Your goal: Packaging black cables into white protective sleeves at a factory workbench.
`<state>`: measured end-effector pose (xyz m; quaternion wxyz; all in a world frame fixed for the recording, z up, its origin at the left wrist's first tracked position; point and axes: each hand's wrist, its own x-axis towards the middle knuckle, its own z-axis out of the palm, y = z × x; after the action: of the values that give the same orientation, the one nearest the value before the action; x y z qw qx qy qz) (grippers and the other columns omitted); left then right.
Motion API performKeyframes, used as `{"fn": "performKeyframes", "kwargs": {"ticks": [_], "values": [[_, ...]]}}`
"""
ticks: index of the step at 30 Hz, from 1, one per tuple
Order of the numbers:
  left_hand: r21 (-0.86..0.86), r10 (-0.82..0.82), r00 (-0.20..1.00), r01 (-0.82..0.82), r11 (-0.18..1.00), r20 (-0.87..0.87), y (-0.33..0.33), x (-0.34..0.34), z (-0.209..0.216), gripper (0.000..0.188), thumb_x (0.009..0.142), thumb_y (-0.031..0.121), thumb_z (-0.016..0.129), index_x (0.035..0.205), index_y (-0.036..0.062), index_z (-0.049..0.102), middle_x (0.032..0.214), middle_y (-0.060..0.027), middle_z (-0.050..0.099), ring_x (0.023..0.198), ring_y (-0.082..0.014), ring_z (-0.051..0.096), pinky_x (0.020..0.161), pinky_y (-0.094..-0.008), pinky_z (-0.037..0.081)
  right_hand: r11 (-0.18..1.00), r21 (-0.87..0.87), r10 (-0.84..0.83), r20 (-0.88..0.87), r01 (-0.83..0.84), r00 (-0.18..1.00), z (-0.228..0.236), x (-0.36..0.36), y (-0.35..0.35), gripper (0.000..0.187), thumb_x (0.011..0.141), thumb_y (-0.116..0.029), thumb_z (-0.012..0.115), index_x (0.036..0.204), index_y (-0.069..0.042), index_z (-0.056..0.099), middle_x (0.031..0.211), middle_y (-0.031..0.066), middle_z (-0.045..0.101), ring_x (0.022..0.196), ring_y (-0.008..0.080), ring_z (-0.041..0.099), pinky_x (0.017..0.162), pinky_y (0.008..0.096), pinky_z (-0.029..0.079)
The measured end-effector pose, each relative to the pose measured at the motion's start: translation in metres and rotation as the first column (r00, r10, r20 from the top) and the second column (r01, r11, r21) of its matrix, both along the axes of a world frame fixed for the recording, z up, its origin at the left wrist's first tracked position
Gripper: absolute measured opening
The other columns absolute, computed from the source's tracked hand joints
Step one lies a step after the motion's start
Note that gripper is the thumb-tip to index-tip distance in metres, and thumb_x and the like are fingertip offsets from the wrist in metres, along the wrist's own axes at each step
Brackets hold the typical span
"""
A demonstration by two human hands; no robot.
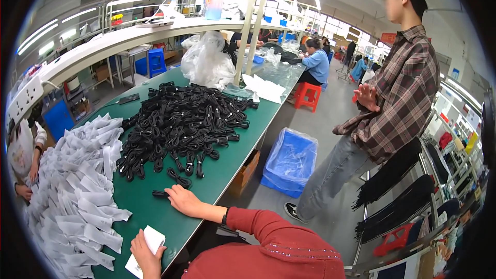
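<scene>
My right hand [184, 201] reaches over the green tabletop, its fingers closed on the end of a coiled black cable [159, 194]. Just beyond it lies another coiled black cable [179, 178], a little apart from the big heap of black cable coils [181, 119]. Near the table's front edge, my left hand [146, 256] grips a white flat packet [154, 238] between thumb and fingers. Whether that packet is one piece or a stack, I cannot tell. To the left spreads a large pile of whitish translucent pouches [77, 186].
Across the table, another person's hands [28, 188] touch the pouches. A blue bin [290, 163] with a clear liner stands on the floor at right, beside a standing person in a plaid shirt [398, 98]. Clear plastic bags [209, 62] and a shelf post [248, 31] rise beyond the cables.
</scene>
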<state>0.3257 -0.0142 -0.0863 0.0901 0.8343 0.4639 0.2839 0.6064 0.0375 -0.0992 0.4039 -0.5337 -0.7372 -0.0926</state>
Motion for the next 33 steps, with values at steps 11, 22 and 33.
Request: {"fn": "performKeyframes", "kwargs": {"ticks": [11, 22, 33], "values": [[-0.041, -0.010, 1.000, 0.011, 0.999, 0.015, -0.007, 0.002, 0.009, 0.100, 0.054, 0.016, 0.090, 0.140, -0.0032, 0.042, 0.126, -0.0201, 0.055, 0.118, -0.0391, 0.048, 0.101, -0.0471, 0.037, 1.000, -0.021, 0.021, -0.003, -0.021, 1.000, -0.001, -0.001, -0.003, 0.033, 0.084, -0.012, 0.068, 0.111, -0.001, 0.054, 0.097, 0.0153, 0.053, 0.091, 0.0332, 0.057, 0.075, 0.0408, 0.052], [0.168, 0.100, 0.965, -0.143, 0.975, 0.241, -0.001, 0.002, 0.045, 0.037, 0.077, 0.006, 0.071, 0.113, 0.0031, 0.065, 0.112, -0.0165, 0.060, 0.106, -0.0363, 0.055, 0.096, -0.0446, 0.040, 0.924, -0.366, -0.126, -0.027, 0.108, 0.992, 0.040, -0.005, 0.001, 0.017, 0.080, -0.011, 0.066, 0.095, -0.004, 0.069, 0.087, 0.0172, 0.064, 0.088, 0.0353, 0.062, 0.075, 0.0463, 0.052], [-0.044, 0.116, 0.951, -0.107, 0.993, 0.286, -0.015, 0.016, 0.040, 0.018, 0.079, 0.005, 0.074, 0.094, 0.0028, 0.065, 0.092, -0.0110, 0.057, 0.092, -0.0301, 0.058, 0.079, -0.0388, 0.048, 0.919, -0.252, 0.246, -0.238, -0.304, 0.940, 0.033, -0.015, -0.020, 0.029, 0.087, -0.009, 0.069, 0.114, -0.003, 0.062, 0.088, 0.0147, 0.060, 0.077, 0.0334, 0.062, 0.067, 0.0408, 0.050]]}}
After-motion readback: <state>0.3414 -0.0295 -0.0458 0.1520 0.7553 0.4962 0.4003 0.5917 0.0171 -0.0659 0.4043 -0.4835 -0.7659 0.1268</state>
